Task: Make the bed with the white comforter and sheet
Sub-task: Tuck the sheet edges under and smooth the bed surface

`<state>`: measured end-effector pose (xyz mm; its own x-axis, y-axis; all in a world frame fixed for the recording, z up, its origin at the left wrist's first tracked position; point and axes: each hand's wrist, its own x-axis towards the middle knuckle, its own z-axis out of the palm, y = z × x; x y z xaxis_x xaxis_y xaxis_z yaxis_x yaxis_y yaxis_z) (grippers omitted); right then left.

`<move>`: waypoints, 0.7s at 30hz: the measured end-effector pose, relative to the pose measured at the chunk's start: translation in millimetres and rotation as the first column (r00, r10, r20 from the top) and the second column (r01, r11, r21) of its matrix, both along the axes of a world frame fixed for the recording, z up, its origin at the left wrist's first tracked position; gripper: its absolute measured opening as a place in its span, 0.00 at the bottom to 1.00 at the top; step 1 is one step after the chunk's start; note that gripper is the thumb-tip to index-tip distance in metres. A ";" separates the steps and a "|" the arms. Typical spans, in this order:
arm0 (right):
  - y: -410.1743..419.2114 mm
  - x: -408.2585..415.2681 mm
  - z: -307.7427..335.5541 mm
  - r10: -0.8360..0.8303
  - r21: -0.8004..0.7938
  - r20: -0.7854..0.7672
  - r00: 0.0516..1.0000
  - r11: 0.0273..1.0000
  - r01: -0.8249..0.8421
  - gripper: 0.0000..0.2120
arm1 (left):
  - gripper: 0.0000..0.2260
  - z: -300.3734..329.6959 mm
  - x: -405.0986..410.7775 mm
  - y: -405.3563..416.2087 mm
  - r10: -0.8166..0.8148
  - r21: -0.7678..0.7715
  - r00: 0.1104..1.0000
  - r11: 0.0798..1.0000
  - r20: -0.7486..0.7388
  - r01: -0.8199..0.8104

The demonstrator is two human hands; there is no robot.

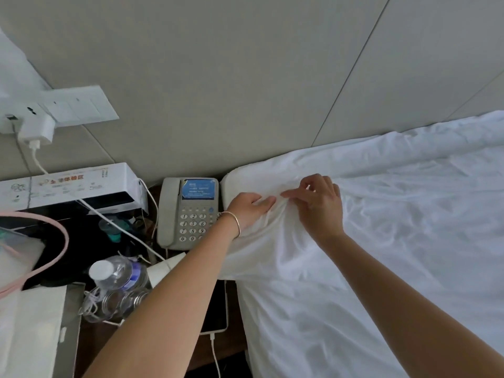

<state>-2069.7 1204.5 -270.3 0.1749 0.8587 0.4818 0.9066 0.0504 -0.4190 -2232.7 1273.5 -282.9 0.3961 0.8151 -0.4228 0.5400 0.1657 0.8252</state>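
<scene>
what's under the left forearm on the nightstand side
Under the left forearm a dark tablet lies flat with a white cable plugged in; its left part is covered by the arm. A white cup-like object also pokes out, mostly hidden.

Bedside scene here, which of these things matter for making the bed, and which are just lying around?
Part of the job:
white sheet, bunched at the corner
left hand, flat on the sheet
right hand, pinching the sheet

Lying about:
telephone
water bottle
white box
wall charger
tablet
</scene>
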 end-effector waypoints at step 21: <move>-48.0 -46.1 -24.3 -0.505 -0.520 -0.761 0.408 0.850 0.083 0.05 | 0.20 -43.4 -9.4 -32.0 0.311 -0.136 0.938 0.947 0.153 -0.291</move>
